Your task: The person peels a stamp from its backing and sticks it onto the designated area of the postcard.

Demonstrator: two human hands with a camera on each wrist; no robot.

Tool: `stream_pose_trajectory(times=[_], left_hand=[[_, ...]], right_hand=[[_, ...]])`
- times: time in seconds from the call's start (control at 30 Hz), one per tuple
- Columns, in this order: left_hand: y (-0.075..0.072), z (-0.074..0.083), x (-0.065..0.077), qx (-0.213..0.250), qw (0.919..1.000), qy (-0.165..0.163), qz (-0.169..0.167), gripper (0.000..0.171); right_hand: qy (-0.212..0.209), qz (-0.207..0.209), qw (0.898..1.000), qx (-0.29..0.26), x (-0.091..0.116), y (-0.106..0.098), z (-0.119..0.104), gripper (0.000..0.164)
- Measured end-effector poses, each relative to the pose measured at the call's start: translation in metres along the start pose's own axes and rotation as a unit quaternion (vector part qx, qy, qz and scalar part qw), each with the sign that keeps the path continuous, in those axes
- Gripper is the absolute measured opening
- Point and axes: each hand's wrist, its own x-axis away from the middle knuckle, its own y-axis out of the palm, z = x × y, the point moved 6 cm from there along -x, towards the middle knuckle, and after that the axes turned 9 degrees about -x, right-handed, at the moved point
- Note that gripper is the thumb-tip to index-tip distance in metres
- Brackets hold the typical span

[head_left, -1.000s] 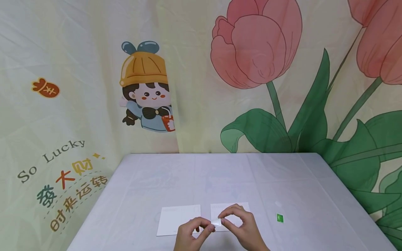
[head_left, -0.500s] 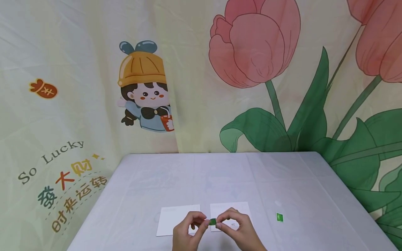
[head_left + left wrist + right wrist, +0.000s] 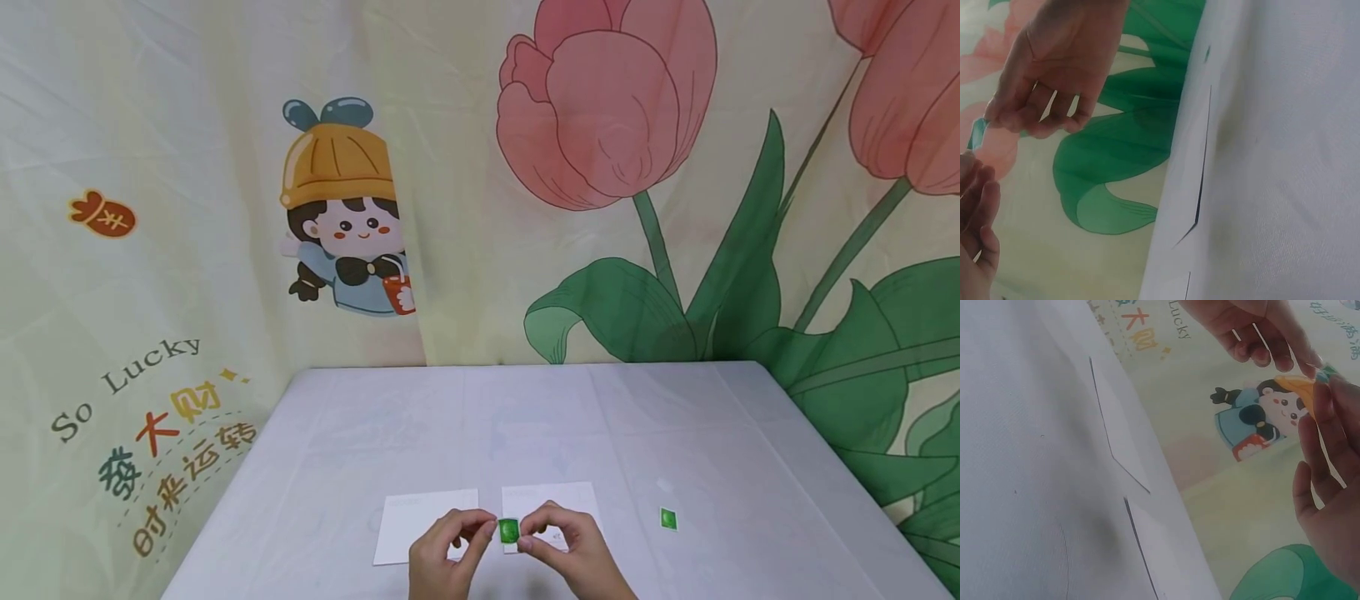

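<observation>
Above the near left corner of the right-hand white card (image 3: 540,497), as the head camera sees it, a person stretches a small green square (image 3: 509,531) between two bare hands, its coloured face toward the viewer. The left hand (image 3: 447,550), left of that card's near corner, pinches one side of the square between thumb and forefinger, the gap between the tips closed down to the square's thickness. The right hand (image 3: 576,546), over the near part of the card and hiding some of it, pinches the opposite side in the same way; both wrist views show the other fingers loosely bent and the square raised clear of the table. A second white card (image 3: 408,521) lies flat just left of the first, a narrow gap between them, its near right part behind the left hand. Well to the right of the landmark card, a second green piece (image 3: 668,519) with a pale border lies flat. The white-covered table (image 3: 450,425) extends beyond the card to a printed cloth backdrop (image 3: 465,183), where a pink tulip (image 3: 611,117) rises behind and to the card's right, and a cartoon figure (image 3: 367,233) in a yellow hat appears behind and to its left.
</observation>
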Motion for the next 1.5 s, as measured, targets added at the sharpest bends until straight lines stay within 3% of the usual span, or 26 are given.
stream_pose_trajectory(times=[0.23, 0.37, 0.43, 0.53, 0.63, 0.77, 0.9, 1.07, 1.3, 1.4, 1.5], left_hand=[[0.001, 0.003, -0.002, 0.015, 0.9999, 0.002, -0.002, 0.026], [0.002, 0.005, -0.002, 0.004, 0.9999, -0.008, -0.006, 0.03], [0.002, 0.004, -0.003, 0.004, 0.9993, -0.032, -0.017, 0.03], [0.005, -0.002, -0.002, 0.017, 0.9926, -0.107, -0.054, 0.027], [0.009, -0.01, 0.001, 0.053, 0.9722, -0.202, -0.106, 0.018], [0.014, -0.018, 0.006, 0.116, 0.9326, -0.299, -0.165, 0.005], [0.018, -0.022, 0.009, 0.162, 0.9019, -0.351, -0.193, 0.006], [0.021, -0.027, 0.012, 0.19, 0.8845, -0.377, -0.198, 0.008], [0.022, -0.033, 0.014, 0.203, 0.8784, -0.388, -0.193, 0.011], [0.021, -0.036, 0.013, 0.183, 0.8856, -0.382, -0.19, 0.011], [0.019, -0.039, 0.011, 0.138, 0.9022, -0.367, -0.18, 0.01]], right_hand=[[-0.009, -0.013, 1.0, -0.006, 0.0, -0.001, 0.006, 0.015], [0.019, -0.009, 1.0, -0.012, 0.0, 0.0, 0.008, 0.011], [0.035, -0.008, 0.999, -0.017, 0.0, 0.001, 0.008, 0.009], [0.053, -0.014, 0.998, -0.028, 0.001, 0.003, 0.01, 0.006], [0.077, -0.022, 0.996, -0.042, 0.001, 0.004, 0.012, 0.008], [0.116, -0.027, 0.991, -0.066, 0.002, 0.006, 0.017, 0.011], [0.135, -0.024, 0.987, -0.078, 0.003, 0.008, 0.021, 0.013], [0.147, -0.018, 0.985, -0.088, 0.004, 0.009, 0.025, 0.016], [0.185, -0.004, 0.978, -0.093, 0.004, 0.009, 0.032, 0.02], [0.198, 0.007, 0.977, -0.082, 0.002, 0.009, 0.035, 0.02], [0.195, 0.021, 0.979, -0.056, -0.003, 0.01, 0.032, 0.017]])
